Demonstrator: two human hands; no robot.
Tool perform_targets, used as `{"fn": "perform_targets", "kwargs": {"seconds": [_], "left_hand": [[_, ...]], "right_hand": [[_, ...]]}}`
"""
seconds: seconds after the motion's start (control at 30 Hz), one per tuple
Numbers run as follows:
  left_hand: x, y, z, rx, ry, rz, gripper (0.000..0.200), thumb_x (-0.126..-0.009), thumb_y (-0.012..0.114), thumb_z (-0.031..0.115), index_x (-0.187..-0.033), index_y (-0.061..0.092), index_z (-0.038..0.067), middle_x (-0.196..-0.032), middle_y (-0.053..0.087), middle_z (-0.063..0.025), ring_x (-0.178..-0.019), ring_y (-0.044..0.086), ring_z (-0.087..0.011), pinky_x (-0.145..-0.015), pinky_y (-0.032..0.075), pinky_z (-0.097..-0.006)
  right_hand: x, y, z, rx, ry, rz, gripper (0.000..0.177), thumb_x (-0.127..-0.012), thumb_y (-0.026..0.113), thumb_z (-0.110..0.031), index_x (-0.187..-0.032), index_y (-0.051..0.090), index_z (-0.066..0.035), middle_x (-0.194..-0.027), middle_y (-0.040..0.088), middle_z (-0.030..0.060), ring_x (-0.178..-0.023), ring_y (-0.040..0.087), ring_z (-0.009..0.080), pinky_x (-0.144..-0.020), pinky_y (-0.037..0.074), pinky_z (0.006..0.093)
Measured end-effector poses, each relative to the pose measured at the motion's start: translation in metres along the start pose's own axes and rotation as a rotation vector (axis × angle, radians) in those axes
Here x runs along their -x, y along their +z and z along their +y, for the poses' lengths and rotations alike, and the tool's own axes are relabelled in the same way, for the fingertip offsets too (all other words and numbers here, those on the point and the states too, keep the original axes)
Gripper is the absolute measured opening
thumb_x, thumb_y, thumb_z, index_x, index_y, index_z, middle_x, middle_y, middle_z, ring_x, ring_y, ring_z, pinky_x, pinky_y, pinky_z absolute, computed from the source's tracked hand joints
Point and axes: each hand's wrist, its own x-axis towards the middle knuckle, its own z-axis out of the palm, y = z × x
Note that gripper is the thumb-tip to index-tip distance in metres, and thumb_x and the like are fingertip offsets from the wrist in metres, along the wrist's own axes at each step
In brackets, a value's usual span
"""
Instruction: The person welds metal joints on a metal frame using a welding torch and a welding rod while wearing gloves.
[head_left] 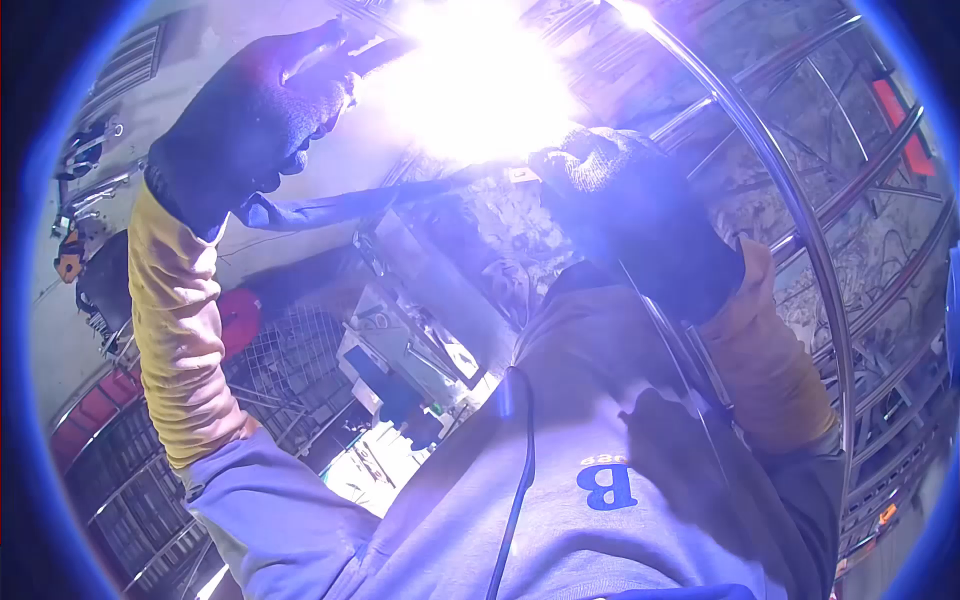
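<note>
My left hand (255, 115), in a dark glove, is closed round something dark that points into a very bright white glare (480, 80). What it holds is mostly lost in shadow and glare. A dark sleeve-like tube (370, 205) runs below that hand toward the middle. On the other side of the glare, my right hand (635, 210), also gloved, has its fingers curled together at the light's lower right edge. A thin rod or wire (650, 305) extends below this hand; its contact with the fingers is hidden. The glare hides the spot between both hands.
Curved shiny metal tubes (780, 170) form a frame along the right side. Tools (85, 205) lie at the far left, near a red curved object (238, 318) and a wire grid (300, 355). A dark cable (525, 460) hangs down my grey shirt (460, 520).
</note>
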Motion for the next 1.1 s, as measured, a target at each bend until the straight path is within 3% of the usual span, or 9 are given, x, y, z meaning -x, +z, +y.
{"fn": "perform_targets", "kwargs": {"seconds": [0.03,0.1,0.17,0.4,0.5,0.57,0.8,1.0,1.1], "left_hand": [[-0.004,-0.001,-0.003,0.144,-0.099,0.000,0.045,-0.106,0.063,0.026,-0.148,0.067,0.011,-0.077,0.056,0.0040,-0.055,0.052,-0.0068,-0.047,0.044,-0.0231],[0.007,0.008,0.015,-0.064,-0.112,0.052,0.047,-0.108,0.062,0.028,-0.153,0.063,0.015,-0.078,0.056,0.0038,-0.055,0.050,-0.0068,-0.046,0.042,-0.0231],[0.012,0.011,0.021,-0.071,-0.106,0.084,0.051,-0.109,0.061,0.028,-0.158,0.058,0.017,-0.081,0.056,0.0029,-0.056,0.050,-0.0070,-0.047,0.041,-0.0234],[0.013,0.013,0.017,-0.118,-0.061,0.102,0.053,-0.111,0.055,0.025,-0.163,0.053,0.020,-0.084,0.054,0.0016,-0.054,0.045,-0.0051,-0.047,0.039,-0.0218],[0.011,0.010,0.014,-0.136,-0.083,0.068,0.054,-0.111,0.054,0.025,-0.164,0.052,0.019,-0.084,0.055,0.0016,-0.056,0.047,-0.0047,-0.049,0.040,-0.0208],[0.011,0.011,0.015,-0.132,-0.068,0.080,0.038,-0.107,0.059,0.029,-0.136,0.068,0.008,-0.078,0.057,0.0020,-0.056,0.051,-0.0059,-0.046,0.040,-0.0239],[0.012,0.011,0.012,-0.117,-0.046,0.067,0.035,-0.105,0.059,0.033,-0.127,0.070,0.007,-0.076,0.057,0.0026,-0.055,0.051,-0.0058,-0.046,0.041,-0.0232],[0.017,0.016,0.016,-0.115,-0.021,0.101,0.045,-0.107,0.059,0.031,-0.145,0.066,0.010,-0.081,0.059,0.0012,-0.058,0.054,-0.0056,-0.048,0.043,-0.0229],[0.015,0.013,0.008,-0.092,-0.068,0.079,0.058,-0.107,0.060,0.021,-0.164,0.053,0.016,-0.086,0.060,0.0022,-0.057,0.051,-0.0043,-0.052,0.045,-0.0202]], "right_hand": [[-0.016,-0.010,-0.005,0.034,-0.013,0.080,0.027,-0.095,0.071,-0.012,-0.121,0.066,-0.004,-0.111,0.067,0.0104,-0.094,0.067,0.0278,-0.087,0.058,0.0421],[-0.018,-0.020,-0.010,-0.028,0.039,0.021,0.031,-0.088,0.073,-0.010,-0.118,0.065,-0.003,-0.107,0.066,0.0130,-0.090,0.066,0.0332,-0.082,0.056,0.0441],[-0.017,-0.024,-0.012,-0.070,0.100,-0.102,0.044,-0.093,0.075,-0.010,-0.135,0.068,0.002,-0.131,0.068,0.0214,-0.114,0.070,0.0387,-0.095,0.058,0.0476],[-0.011,-0.017,-0.006,-0.061,0.056,-0.031,0.040,-0.096,0.075,-0.011,-0.133,0.070,0.002,-0.132,0.070,0.0231,-0.116,0.070,0.0411,-0.101,0.057,0.0485],[-0.010,-0.012,-0.003,0.019,-0.051,0.094,0.045,-0.086,0.076,-0.012,-0.128,0.069,0.000,-0.121,0.070,0.0174,-0.099,0.067,0.0337,-0.092,0.056,0.0450],[-0.010,-0.020,-0.007,-0.028,0.032,-0.013,0.037,-0.098,0.075,-0.012,-0.132,0.071,0.002,-0.130,0.072,0.0225,-0.118,0.071,0.0404,-0.103,0.057,0.0492],[-0.011,-0.020,-0.006,-0.043,0.009,-0.002,0.038,-0.098,0.075,-0.011,-0.133,0.071,0.002,-0.127,0.074,0.0214,-0.119,0.072,0.0386,-0.104,0.058,0.0489],[-0.011,-0.019,-0.007,-0.073,0.039,0.006,0.037,-0.096,0.076,-0.009,-0.131,0.072,0.003,-0.126,0.074,0.0213,-0.118,0.072,0.0400,-0.105,0.057,0.0494],[0.009,-0.004,0.004,-0.056,0.036,-0.075,0.042,-0.103,0.069,-0.015,-0.143,0.065,0.001,-0.137,0.070,0.0187,-0.129,0.068,0.0340,-0.112,0.054,0.0474]]}}
